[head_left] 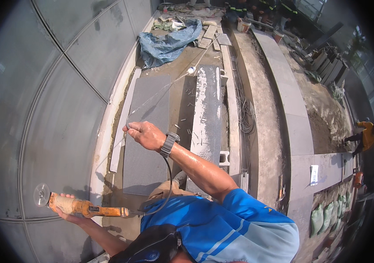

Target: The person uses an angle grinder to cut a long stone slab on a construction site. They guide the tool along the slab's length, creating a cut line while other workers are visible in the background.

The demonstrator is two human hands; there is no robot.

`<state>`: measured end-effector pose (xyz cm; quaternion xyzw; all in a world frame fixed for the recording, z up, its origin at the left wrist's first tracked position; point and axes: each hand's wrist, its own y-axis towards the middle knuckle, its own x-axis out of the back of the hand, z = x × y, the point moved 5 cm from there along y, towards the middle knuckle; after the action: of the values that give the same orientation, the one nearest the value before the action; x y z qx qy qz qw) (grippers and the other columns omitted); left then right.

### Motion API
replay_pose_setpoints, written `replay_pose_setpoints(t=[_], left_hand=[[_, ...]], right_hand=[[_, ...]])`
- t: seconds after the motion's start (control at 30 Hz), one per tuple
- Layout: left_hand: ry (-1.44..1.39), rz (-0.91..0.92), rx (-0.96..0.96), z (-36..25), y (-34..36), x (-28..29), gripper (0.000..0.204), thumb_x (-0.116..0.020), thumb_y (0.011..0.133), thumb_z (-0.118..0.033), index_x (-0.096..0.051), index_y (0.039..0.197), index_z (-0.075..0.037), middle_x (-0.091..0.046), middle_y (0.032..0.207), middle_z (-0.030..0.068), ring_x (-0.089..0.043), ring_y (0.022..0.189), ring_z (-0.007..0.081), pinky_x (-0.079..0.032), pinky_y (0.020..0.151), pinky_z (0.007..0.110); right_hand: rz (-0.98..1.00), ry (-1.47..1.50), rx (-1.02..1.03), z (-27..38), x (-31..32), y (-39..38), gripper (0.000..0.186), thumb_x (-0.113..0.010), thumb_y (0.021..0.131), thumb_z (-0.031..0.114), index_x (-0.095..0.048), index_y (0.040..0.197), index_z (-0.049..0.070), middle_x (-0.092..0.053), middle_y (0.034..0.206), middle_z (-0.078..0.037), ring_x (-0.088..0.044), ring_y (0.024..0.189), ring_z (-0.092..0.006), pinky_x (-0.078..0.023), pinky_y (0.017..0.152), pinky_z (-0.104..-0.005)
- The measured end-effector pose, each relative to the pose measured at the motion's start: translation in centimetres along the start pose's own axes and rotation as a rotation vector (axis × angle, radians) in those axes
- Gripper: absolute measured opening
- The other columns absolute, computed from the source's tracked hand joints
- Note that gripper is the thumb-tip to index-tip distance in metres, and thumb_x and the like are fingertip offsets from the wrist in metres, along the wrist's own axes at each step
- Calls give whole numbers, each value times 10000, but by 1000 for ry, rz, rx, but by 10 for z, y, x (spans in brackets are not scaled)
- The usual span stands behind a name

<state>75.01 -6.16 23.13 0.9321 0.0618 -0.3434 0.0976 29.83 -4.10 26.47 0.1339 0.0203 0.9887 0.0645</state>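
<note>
At the lower left, my left hand is wrapped round the body of an orange angle grinder. A thin, pale disc sits at the grinder's far left end, close to the grey wall panels. From the grinder's rear a black power cord curves up behind my right wrist. My right hand, with a dark watch on the wrist, is closed with its fingertips on the cord, over a dark grey stone slab. Beyond the hand, the cord runs to a white connector.
A long slab smeared white lies right of the grey one, with a hollow block beside it. A blue tarp is crumpled farther off. Grey wall panels stand left. A person in yellow is at right; others are at the back.
</note>
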Motion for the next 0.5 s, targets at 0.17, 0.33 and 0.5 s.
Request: replay_pose_setpoints(t=[0.17, 0.33, 0.5], left_hand=[[-53, -22, 26, 27, 17, -11, 534, -511, 1011, -465, -536, 1266, 3, -609, 1091, 112, -624, 958, 241, -556, 819, 387], [-54, 45, 98, 52, 33, -16, 558, -539, 993, -505, -566, 1256, -13, -621, 1086, 104, -630, 949, 237, -569, 825, 390], [-133, 104, 249, 94, 33, -81, 564, -569, 976, -527, -584, 1252, -34, -655, 1068, 94, -659, 909, 244, -584, 802, 393]], right_hand=[[-110, 165, 181, 67, 66, -30, 424, -522, 1109, 334, -619, 1333, -13, -419, 609, 75, -389, 534, -48, -355, 497, -240], [-398, 725, 400, 111, 168, -100, 390, -497, 1116, 266, -541, 1413, 18, -420, 675, 56, -384, 530, -52, -351, 495, -229], [-823, 1049, 266, 102, 243, -159, 294, -442, 1128, 217, -512, 1368, 62, -391, 659, 63, -353, 492, -57, -330, 481, -238]])
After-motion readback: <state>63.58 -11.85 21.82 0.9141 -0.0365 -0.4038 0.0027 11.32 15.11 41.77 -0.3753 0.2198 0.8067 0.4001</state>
